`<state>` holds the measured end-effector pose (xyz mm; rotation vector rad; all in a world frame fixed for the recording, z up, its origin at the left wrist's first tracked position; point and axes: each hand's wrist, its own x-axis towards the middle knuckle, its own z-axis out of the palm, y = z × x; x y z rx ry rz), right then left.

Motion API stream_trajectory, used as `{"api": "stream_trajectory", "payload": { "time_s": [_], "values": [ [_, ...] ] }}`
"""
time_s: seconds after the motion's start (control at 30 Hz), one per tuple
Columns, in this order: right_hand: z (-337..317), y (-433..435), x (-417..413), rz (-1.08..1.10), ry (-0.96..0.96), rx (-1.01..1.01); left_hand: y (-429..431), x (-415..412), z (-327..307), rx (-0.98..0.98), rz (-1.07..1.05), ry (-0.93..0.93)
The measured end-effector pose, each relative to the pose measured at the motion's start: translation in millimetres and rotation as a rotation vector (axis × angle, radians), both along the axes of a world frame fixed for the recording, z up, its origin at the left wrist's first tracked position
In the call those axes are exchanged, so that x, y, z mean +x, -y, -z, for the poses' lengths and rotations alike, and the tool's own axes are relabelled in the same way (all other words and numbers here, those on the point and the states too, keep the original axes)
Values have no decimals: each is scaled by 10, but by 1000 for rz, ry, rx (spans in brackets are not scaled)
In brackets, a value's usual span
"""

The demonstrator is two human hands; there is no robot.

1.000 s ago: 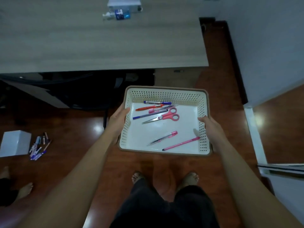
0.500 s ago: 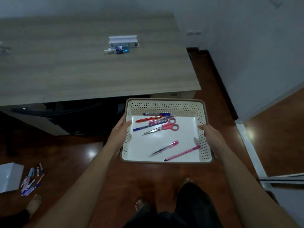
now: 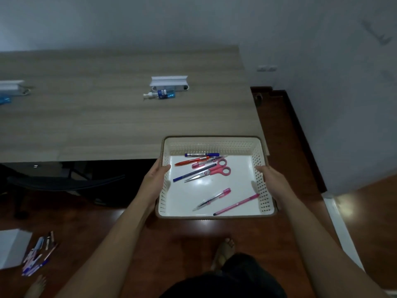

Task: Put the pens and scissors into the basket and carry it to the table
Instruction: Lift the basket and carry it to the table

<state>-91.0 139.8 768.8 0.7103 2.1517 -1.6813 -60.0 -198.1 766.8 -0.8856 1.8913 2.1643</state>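
I hold a white perforated basket in the air, its far rim reaching the near right corner of the wooden table. My left hand grips its left wall and my right hand grips its right wall. Inside lie pink-handled scissors, a blue pen, a red pen, a dark blue pen, a clear pen with a pink cap and a pink pen.
On the table lie a white power strip and a blue pump bottle. A dark chair sits under the table. More pens and a white box lie on the wooden floor at left. A wall stands at right.
I have walked closer to the table with the basket in both hands; the tabletop now fills more of the view and the basket's far rim overlaps the table's edge.
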Motion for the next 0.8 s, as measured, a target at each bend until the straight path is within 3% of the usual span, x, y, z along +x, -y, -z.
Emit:
{"api": "stream_trajectory", "payload": {
  "time_s": [0.37, 0.8],
  "values": [
    [78, -222, -1219, -18, -51, 87, -219, -915, 155, -35, -345, 35],
    [151, 167, -2636, -81, -64, 82, 218, -2336, 412, -60, -329, 36]
  ]
}}
